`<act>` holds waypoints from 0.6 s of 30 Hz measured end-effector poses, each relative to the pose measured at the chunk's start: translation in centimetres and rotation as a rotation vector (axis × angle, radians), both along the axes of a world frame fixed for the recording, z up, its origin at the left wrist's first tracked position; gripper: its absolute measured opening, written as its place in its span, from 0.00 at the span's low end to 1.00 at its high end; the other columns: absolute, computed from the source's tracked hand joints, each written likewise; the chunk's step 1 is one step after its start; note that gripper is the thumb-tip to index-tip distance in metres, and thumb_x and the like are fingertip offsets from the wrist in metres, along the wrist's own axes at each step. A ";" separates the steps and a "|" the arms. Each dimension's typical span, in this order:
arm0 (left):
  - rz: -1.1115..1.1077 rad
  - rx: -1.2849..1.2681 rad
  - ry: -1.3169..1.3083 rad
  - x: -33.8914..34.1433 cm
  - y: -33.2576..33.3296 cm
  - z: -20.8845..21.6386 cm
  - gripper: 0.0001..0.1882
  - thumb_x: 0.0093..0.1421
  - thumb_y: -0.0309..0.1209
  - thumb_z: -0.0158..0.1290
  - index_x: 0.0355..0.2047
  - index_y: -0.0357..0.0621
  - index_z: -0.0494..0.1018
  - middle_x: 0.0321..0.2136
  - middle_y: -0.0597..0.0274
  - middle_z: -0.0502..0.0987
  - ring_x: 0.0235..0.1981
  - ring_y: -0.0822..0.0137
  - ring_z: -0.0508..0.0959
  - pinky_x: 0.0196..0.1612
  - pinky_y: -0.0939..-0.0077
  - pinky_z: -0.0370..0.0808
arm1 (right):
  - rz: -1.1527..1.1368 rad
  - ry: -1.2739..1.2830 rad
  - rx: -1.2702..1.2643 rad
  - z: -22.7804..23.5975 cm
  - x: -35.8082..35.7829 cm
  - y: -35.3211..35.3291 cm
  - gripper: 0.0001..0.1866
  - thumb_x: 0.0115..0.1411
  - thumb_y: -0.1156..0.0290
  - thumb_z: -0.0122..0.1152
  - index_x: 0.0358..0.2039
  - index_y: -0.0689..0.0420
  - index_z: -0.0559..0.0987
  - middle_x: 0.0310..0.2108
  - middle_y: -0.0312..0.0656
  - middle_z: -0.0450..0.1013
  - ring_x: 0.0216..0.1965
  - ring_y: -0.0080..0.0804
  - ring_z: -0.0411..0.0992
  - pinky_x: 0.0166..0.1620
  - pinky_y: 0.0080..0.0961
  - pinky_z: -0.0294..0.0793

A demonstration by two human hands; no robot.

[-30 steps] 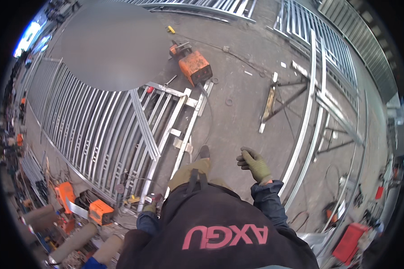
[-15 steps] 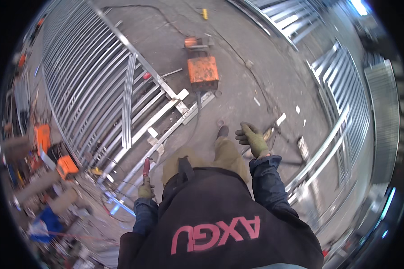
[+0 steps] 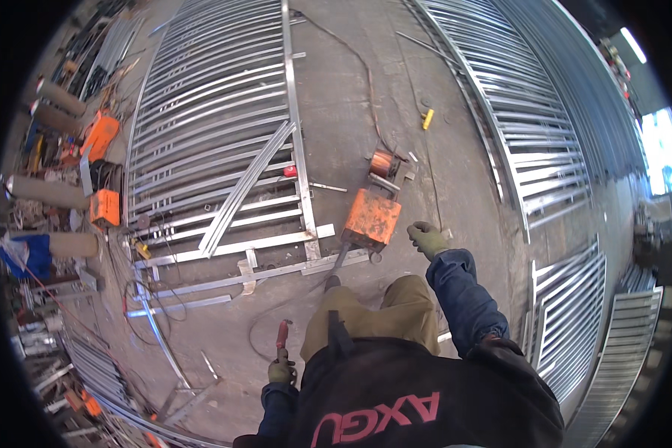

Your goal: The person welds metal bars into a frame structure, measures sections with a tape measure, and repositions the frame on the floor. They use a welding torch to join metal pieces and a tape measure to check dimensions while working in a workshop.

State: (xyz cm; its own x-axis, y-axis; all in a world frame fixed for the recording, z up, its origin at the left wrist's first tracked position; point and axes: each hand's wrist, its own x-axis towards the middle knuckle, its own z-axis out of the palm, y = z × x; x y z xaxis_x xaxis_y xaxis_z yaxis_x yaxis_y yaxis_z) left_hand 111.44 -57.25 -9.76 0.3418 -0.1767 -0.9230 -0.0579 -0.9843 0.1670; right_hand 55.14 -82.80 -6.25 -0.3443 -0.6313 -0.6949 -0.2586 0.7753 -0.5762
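In my gloved left hand [image 3: 281, 370], low by my left thigh, is a red-handled tool [image 3: 283, 334] pointing forward. A thin dark cable loops on the floor beside it; I cannot make out the tool's exact kind. My gloved right hand [image 3: 428, 240] is held out ahead of my right leg with loosely bent fingers, and nothing shows in it. Just left of that hand stands a worn orange box-shaped machine [image 3: 371, 218] on the floor, with a small orange cylindrical unit [image 3: 384, 163] behind it.
A large metal-bar frame [image 3: 287, 82] with loose bars lies left ahead; more barred panels [image 3: 545, 149] are at right. Cables cross the floor. Gas cylinders [image 3: 48, 191] and an orange machine [image 3: 104, 207] crowd the far left. A yellow object [image 3: 428, 119] lies ahead.
My view has turned rightward, and the orange machine now sits closer to my right hand. That hand's fingers were stretched out and are now more bent. My left hand still holds the red-handled tool.
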 end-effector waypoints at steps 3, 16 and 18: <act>-0.097 -0.083 -0.005 -2.6 5.1 -4.7 0.36 0.69 0.67 0.55 0.32 0.41 0.81 0.17 0.59 0.74 0.15 0.63 0.75 0.19 0.62 0.72 | 0.264 0.269 -0.141 -7.3 -3.4 -5.8 0.39 0.67 0.45 0.68 0.69 0.59 0.76 0.46 0.42 0.81 0.44 0.30 0.80 0.44 0.32 0.80; 0.182 0.194 -0.403 -30.1 10.0 4.0 0.31 0.70 0.59 0.61 0.38 0.37 0.83 0.24 0.60 0.80 0.27 0.69 0.77 0.33 0.66 0.74 | 0.828 0.240 0.090 -25.9 -1.2 -26.6 0.40 0.62 0.42 0.74 0.62 0.62 0.80 0.44 0.52 0.84 0.43 0.42 0.83 0.49 0.39 0.79; 0.222 0.113 -0.426 -32.6 8.8 2.1 0.29 0.69 0.57 0.63 0.39 0.37 0.83 0.23 0.60 0.80 0.26 0.69 0.76 0.33 0.66 0.75 | 0.799 0.228 0.018 -29.8 -5.3 -28.6 0.35 0.63 0.42 0.73 0.57 0.60 0.83 0.40 0.46 0.84 0.37 0.36 0.81 0.42 0.35 0.79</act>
State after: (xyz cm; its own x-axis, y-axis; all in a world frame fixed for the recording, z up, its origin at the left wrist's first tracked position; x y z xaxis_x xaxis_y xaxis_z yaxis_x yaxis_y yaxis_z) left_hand 78.79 -48.41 -7.71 0.7109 0.0361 -0.7024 0.1155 -0.9911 0.0659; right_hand 49.87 -111.39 -36.07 0.0696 -0.7345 -0.6750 -0.8441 0.3172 -0.4322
